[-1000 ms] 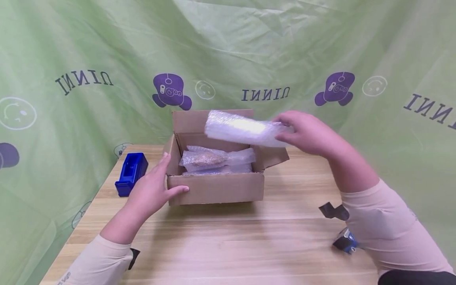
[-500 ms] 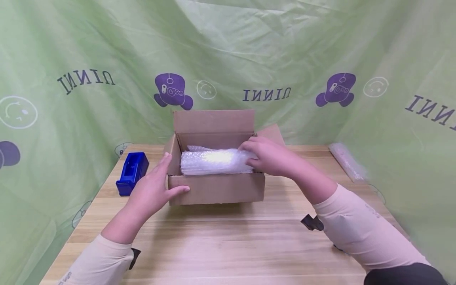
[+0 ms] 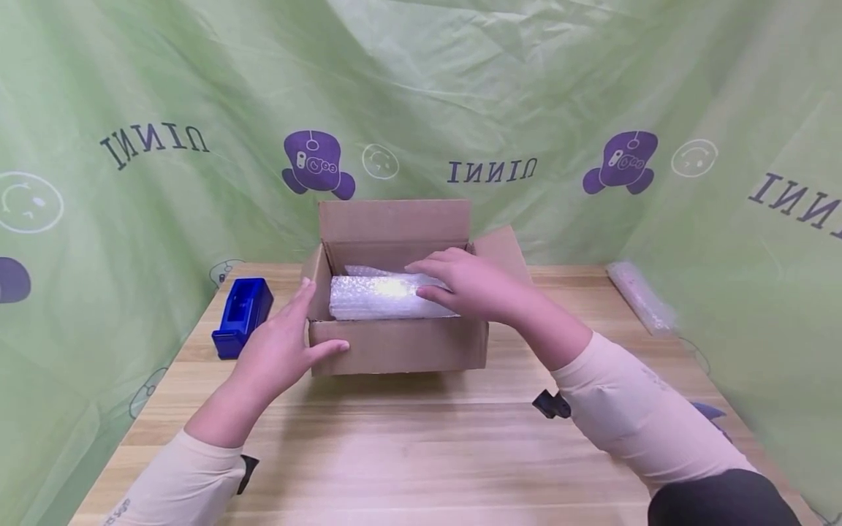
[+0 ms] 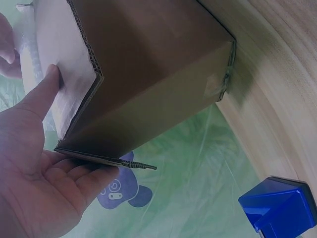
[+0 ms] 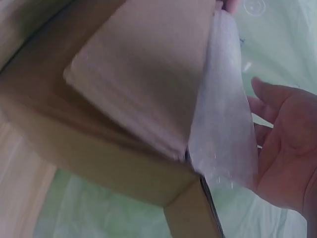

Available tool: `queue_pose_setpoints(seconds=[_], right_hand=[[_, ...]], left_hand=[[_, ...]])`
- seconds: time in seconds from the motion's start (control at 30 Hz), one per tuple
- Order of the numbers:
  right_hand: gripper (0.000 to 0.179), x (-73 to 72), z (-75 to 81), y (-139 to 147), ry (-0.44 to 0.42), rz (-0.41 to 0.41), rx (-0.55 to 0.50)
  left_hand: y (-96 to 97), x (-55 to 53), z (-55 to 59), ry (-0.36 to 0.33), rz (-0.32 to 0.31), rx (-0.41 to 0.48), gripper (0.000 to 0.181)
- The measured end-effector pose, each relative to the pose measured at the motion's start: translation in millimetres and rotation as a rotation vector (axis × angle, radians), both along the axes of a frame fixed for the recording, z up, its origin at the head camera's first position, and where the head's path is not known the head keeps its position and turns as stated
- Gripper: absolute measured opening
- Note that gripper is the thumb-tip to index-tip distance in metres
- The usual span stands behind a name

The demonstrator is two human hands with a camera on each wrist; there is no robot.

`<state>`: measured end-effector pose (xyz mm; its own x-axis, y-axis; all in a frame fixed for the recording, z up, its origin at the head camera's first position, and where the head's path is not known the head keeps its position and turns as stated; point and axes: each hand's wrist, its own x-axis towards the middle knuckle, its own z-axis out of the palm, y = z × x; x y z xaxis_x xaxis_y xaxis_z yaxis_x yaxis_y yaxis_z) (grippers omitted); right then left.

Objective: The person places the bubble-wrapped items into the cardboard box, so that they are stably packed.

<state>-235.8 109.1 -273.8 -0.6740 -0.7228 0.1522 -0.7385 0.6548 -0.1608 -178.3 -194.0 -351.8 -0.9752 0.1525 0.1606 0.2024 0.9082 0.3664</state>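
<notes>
The open cardboard box (image 3: pixel 397 347) stands on the table, its back flap upright. My left hand (image 3: pixel 279 351) grips its left front corner; in the left wrist view the thumb lies over the front flap (image 4: pixel 64 44) and the fingers are behind the side flap. A rolled bubble-wrap package (image 3: pixel 368 298) lies lengthwise in the box, over another bubble-wrapped item (image 3: pixel 362 271) mostly hidden behind it. My right hand (image 3: pixel 476 288) rests over the package's right end with loose fingers. In the right wrist view the bubble wrap (image 5: pixel 225 114) sticks out past the box edge beside the open palm.
A blue tape dispenser (image 3: pixel 242 318) stands left of the box. At the table's back right edge lies another bubble-wrap bundle (image 3: pixel 641 298). A small blue thing (image 3: pixel 709 411) is partly hidden by the right sleeve. A green curtain (image 3: pixel 421 88) hangs close behind the table.
My right hand has lowered the bubble-wrap package into the box, loosened its fingers and slid left along it. The left hand has stayed at the box corner.
</notes>
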Motion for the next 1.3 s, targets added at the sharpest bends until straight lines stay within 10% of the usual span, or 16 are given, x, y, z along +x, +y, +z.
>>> queue_pose_setpoints(seconds=[0.9, 1.3], right_hand=[[0.031, -10.9, -35.2, -22.2, 0.028, 0.027, 0.090], [0.048, -13.8, -24.7, 9.5, 0.027, 0.049, -0.080]], left_hand=[[0.7, -0.1, 0.5, -0.002, 0.002, -0.006, 0.115], [1.0, -0.1, 1.0, -0.014, 0.008, 0.018, 0.115]])
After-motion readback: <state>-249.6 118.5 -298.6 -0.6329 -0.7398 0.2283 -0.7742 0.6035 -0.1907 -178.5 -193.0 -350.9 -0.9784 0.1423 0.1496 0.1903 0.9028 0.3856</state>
